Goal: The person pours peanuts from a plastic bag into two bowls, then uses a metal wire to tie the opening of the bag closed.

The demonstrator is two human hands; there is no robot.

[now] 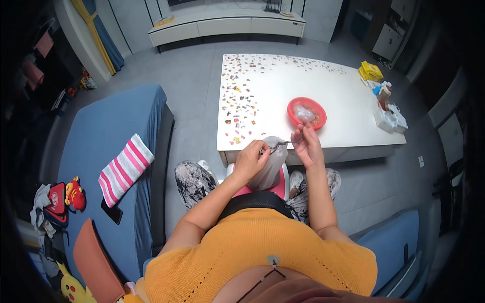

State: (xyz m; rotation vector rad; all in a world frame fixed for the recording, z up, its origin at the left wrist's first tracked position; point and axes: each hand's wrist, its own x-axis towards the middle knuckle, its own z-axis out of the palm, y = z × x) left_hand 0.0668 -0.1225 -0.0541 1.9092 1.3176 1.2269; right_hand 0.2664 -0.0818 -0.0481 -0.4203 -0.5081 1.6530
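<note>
A translucent whitish plastic bag (269,170) hangs in front of my lap, its neck gathered at the top. A thin dark cord (283,143) runs across the bag's neck from one hand to the other. My left hand (250,160) is closed, pinching the cord on the left side of the neck. On the other side my right hand (308,147) is raised with its fingers drawn together at the cord's right end. Below the bag, between my knees, part of a pink and white object (283,186) shows; its kind is hidden.
A white table (273,111) stands ahead, many small colourful pieces (237,103) spread along its left and far edges. On it are a red bowl (323,112) holding clear plastic, and a yellow packet (370,70). Left is a blue sofa (116,116) with a striped towel (126,169) and phone (111,211).
</note>
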